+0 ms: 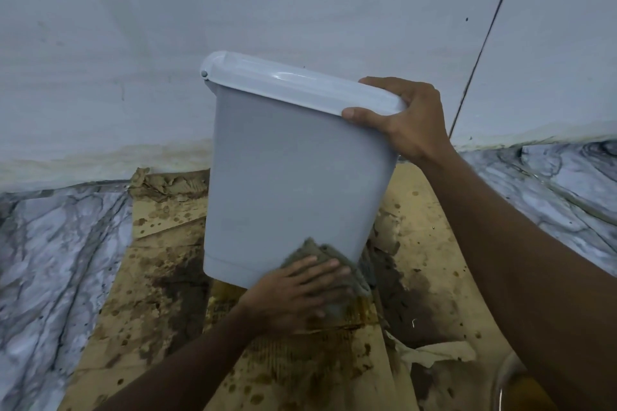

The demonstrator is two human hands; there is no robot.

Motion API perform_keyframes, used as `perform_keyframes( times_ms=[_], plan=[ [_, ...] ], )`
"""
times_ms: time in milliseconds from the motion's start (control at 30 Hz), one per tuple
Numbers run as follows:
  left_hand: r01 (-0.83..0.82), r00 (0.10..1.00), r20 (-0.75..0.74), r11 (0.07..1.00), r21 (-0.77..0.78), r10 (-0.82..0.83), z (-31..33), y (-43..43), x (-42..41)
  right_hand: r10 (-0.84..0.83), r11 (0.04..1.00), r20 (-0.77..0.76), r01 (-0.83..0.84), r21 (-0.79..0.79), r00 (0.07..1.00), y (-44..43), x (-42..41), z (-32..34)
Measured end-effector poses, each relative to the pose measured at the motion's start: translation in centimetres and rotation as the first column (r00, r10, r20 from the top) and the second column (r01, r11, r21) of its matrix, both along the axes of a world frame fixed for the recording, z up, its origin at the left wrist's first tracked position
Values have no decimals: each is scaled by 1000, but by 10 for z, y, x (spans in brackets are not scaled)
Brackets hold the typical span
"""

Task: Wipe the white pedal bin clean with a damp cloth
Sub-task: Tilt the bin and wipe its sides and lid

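Clamping the tilted bin [283,177] lid, right grip [407,123]; left grip [297,297] (fingers flat) presses cloth [319,249].

No legible text, label, brand or number is found on the bin [283,177]. Dark marks on the cardboard [434,210] beneath it are too blurred to be read as print.

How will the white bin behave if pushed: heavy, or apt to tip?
Probably light: the right hand holds the bin tilted by its lid. Apt to tip, since it leans, steadied by that grip and the left hand pressing the cloth.
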State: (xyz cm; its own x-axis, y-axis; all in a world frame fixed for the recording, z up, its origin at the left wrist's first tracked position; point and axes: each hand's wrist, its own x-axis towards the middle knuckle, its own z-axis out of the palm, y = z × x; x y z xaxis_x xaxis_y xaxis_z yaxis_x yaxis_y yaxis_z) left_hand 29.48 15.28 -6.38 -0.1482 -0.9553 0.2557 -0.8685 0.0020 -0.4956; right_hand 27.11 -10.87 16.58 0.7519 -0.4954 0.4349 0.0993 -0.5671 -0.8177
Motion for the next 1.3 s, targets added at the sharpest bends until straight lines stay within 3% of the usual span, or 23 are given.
perform_keyframes(
  times_ms=[100,167,267,333,367,433,567,700,900,967,1033,1100,1167,1233,1300],
  plan=[
    [-172,976,-164,968,-185,142,30,-15,17,-6,1000,-1,6,11,1000,0,-1,0],
    [-404,887,-378,840,-361,265,55,-30,27,-14,1000,6,14,13,1000,1,0,-1],
    [-764,622,-729,422,-487,285,92,-60,24,-34,999,8,34,-3,999,6,0,0],
    [-876,477,-862,173,-450,172,115,-81,19,-47,998,14,48,-33,999,10,-2,0],
    [-904,427,-897,90,-418,117,124,-88,18,-52,997,15,53,-53,999,12,-4,1],
    [-927,375,-926,4,-375,43,136,-93,20,-47,995,9,48,-85,999,16,-10,2],
    [-923,381,-925,-56,-380,-10,147,-76,29,-31,994,-12,30,-104,999,27,-26,5],
    [-953,295,-918,-157,-261,-264,169,-55,43,-28,991,-17,26,-129,999,43,-42,6],
    [-982,115,-819,-187,-10,-561,203,-11,31,-14,962,-98,-14,-274,995,67,-73,4],
    [-974,125,-774,-227,24,-621,221,3,24,-26,935,-151,-30,-354,988,74,-84,2],
    [-973,192,-767,-222,-66,-613,238,16,14,-29,902,-167,-46,-430,985,82,-91,1],
    [-966,259,-805,-126,-227,-534,249,27,5,-33,884,-186,-58,-464,982,92,-96,4],
    [-919,340,-895,100,-381,-288,248,35,3,-20,884,-215,-83,-459,976,101,-102,8],
    [-880,399,-916,297,-370,43,244,44,5,6,892,-230,-109,-439,973,108,-112,11],
    [-872,413,-880,380,-308,235,245,52,0,26,893,-242,-132,-431,970,116,-120,12]
  ],
)
